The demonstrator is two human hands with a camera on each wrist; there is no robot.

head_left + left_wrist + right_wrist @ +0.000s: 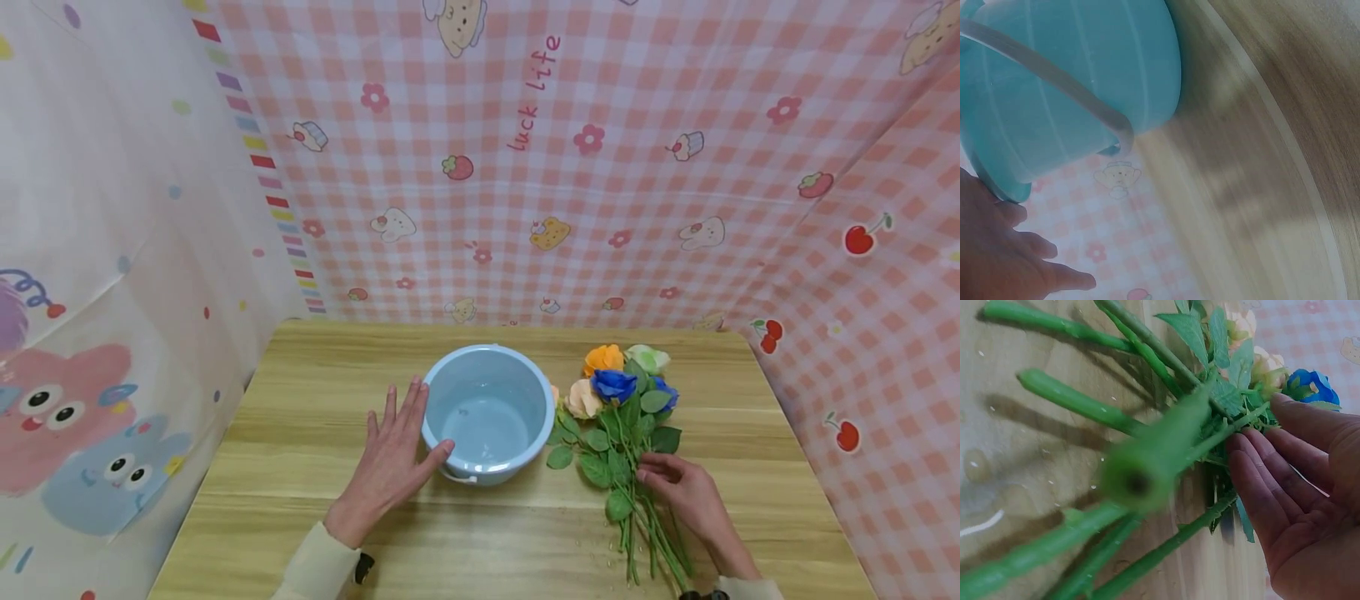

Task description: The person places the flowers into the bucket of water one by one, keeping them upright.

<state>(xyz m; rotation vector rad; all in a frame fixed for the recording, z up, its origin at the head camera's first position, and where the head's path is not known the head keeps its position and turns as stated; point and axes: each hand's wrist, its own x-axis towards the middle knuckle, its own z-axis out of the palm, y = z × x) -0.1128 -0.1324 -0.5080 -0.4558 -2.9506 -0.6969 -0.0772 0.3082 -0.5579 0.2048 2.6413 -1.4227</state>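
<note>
A light blue plastic bucket (491,475) stands upright mid-table, its handle hanging at the front. Against its left rim rests my left hand (393,454), fingers spread and fairly straight. The left wrist view shows the bucket's ribbed side (1079,81) and grey handle (1054,72). To the right of the bucket lies a bunch of artificial roses (615,386) in orange, blue, cream and pale green, stems pointing toward me. My right hand (686,496) is at the stems, fingertips touching them. In the right wrist view its fingers (1266,481) look extended and loose beside the green stems (1072,403).
The wooden table (300,433) carries small water drops (592,546) near the stem ends. A pink checked cloth (525,192) hangs behind and along the right side. On the left hangs a white cartoon-printed cloth (150,250).
</note>
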